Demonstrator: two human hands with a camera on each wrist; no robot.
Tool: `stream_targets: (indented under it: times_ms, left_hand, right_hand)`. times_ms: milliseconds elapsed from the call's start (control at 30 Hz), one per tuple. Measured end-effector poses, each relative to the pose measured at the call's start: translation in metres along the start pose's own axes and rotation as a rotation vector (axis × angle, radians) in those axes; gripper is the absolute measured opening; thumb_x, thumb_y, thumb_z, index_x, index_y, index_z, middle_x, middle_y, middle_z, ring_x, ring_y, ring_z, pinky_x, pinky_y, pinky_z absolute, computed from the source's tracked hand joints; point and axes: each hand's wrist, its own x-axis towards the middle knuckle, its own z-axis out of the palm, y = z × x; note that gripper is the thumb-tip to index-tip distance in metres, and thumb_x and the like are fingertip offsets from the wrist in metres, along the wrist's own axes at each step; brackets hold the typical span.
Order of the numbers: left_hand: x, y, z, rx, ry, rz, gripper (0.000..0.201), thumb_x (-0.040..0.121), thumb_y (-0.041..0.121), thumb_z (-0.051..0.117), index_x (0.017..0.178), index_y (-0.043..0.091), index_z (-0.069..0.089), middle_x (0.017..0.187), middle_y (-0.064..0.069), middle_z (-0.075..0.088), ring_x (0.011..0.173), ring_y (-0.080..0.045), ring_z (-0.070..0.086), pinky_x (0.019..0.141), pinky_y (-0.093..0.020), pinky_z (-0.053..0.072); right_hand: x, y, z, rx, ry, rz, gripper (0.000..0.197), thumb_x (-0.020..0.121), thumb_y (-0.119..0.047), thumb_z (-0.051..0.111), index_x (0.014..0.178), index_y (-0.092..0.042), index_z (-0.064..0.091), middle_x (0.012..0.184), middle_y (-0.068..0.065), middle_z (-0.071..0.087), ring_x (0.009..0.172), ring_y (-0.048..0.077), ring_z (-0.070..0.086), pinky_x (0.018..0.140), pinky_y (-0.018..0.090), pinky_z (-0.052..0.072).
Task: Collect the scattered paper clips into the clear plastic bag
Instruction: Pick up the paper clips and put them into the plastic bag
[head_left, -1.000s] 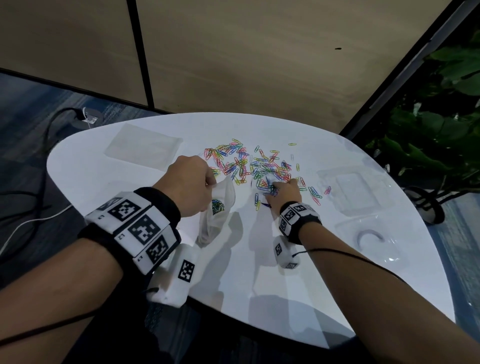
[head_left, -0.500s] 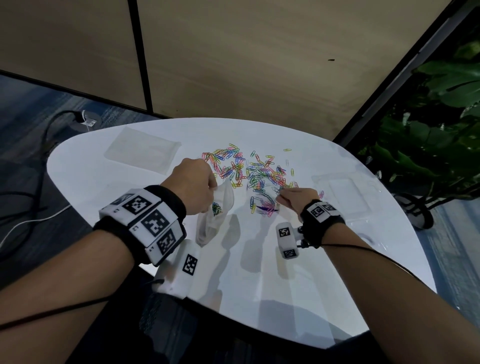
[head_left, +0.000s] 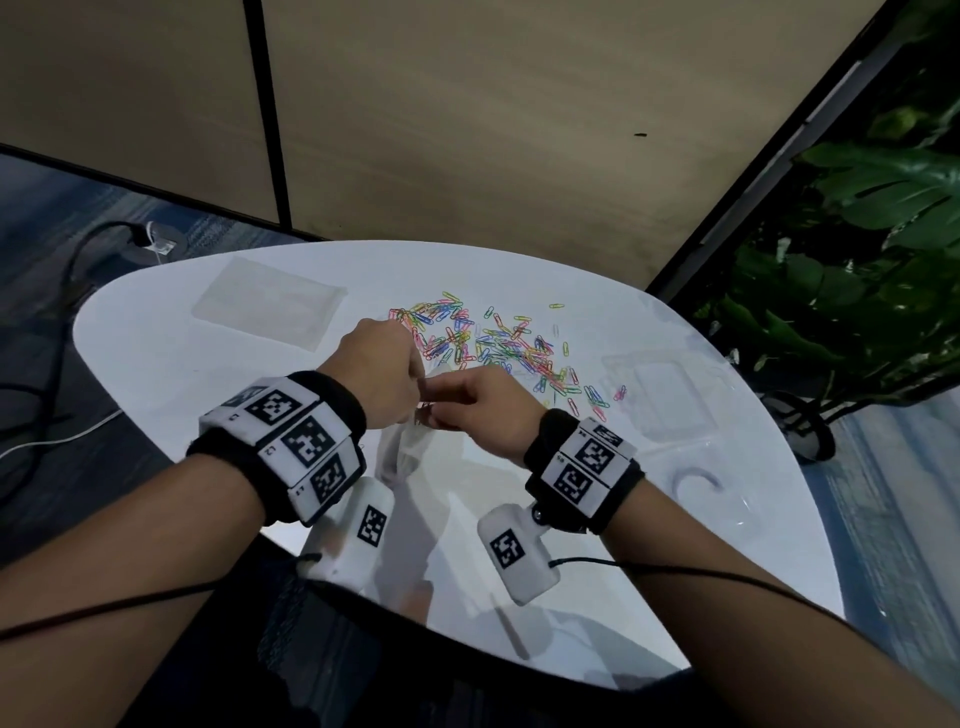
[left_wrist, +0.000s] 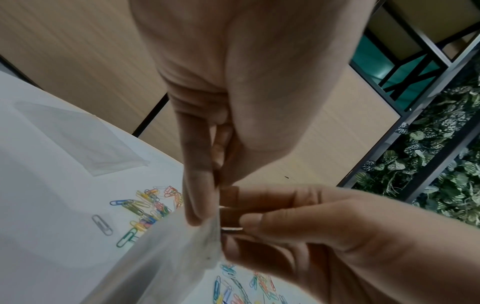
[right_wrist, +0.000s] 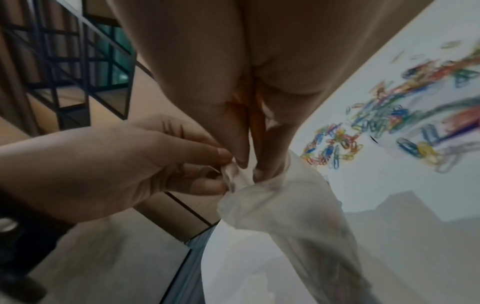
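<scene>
Colourful paper clips (head_left: 498, 348) lie scattered across the far middle of the white table (head_left: 171, 374). In front of them my left hand (head_left: 415, 400) pinches the rim of the clear plastic bag (head_left: 402, 457), which hangs down limp. My right hand (head_left: 434, 410) is at the bag's mouth with its fingertips pinched together. In the left wrist view a thin silvery clip shows between the fingers of the right hand (left_wrist: 233, 226), beside the left hand (left_wrist: 205, 218) and the bag (left_wrist: 168, 257). In the right wrist view the right hand (right_wrist: 249, 166) dips into the bag (right_wrist: 298, 216).
A flat stack of clear bags (head_left: 267, 306) lies at the table's back left. Clear plastic packaging (head_left: 670, 395) and a clear tray (head_left: 711, 488) sit on the right. A leafy plant (head_left: 857, 260) stands past the right edge. Cables (head_left: 52, 332) run on the floor at left.
My right hand left the pile of clips and moved left and nearer, up to the bag's mouth. The left hand kept hold of the bag and lifted it a little.
</scene>
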Motion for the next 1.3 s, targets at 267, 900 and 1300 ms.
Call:
stream_targets:
  times_ms: [267, 900, 1300]
  left_hand:
    - [0.0, -0.006, -0.009, -0.032, 0.003, -0.034, 0.023, 0.082, -0.006, 0.06, 0.086, 0.006, 0.079, 0.1, -0.014, 0.073, 0.078, -0.029, 0.075, 0.079, -0.04, 0.064]
    - [-0.001, -0.015, -0.019, 0.035, 0.01, -0.026, 0.027, 0.086, -0.001, 0.059, 0.104, 0.007, 0.077, 0.101, -0.014, 0.074, 0.09, -0.033, 0.073, 0.089, -0.04, 0.06]
    - [-0.003, -0.012, -0.018, 0.066, -0.009, -0.007, 0.025, 0.087, -0.002, 0.056, 0.098, 0.003, 0.078, 0.096, -0.017, 0.074, 0.086, -0.034, 0.073, 0.084, -0.04, 0.062]
  right_hand:
    - [0.011, 0.037, -0.059, -0.238, 0.375, 0.257, 0.049, 0.083, -0.013, 0.075, 0.129, -0.009, 0.059, 0.117, 0.012, 0.067, 0.084, 0.022, 0.071, 0.071, 0.036, 0.062]
    - [0.091, 0.098, -0.04, -1.209, 0.171, 0.25, 0.055, 0.095, -0.013, 0.051, 0.148, -0.02, 0.037, 0.152, 0.012, 0.034, 0.135, 0.037, 0.036, 0.107, 0.045, 0.041]
    - [0.069, 0.091, -0.079, -0.256, 0.565, 0.309, 0.01, 0.08, -0.01, 0.076, 0.073, -0.017, 0.08, 0.081, -0.001, 0.076, 0.081, 0.017, 0.073, 0.089, 0.028, 0.056]
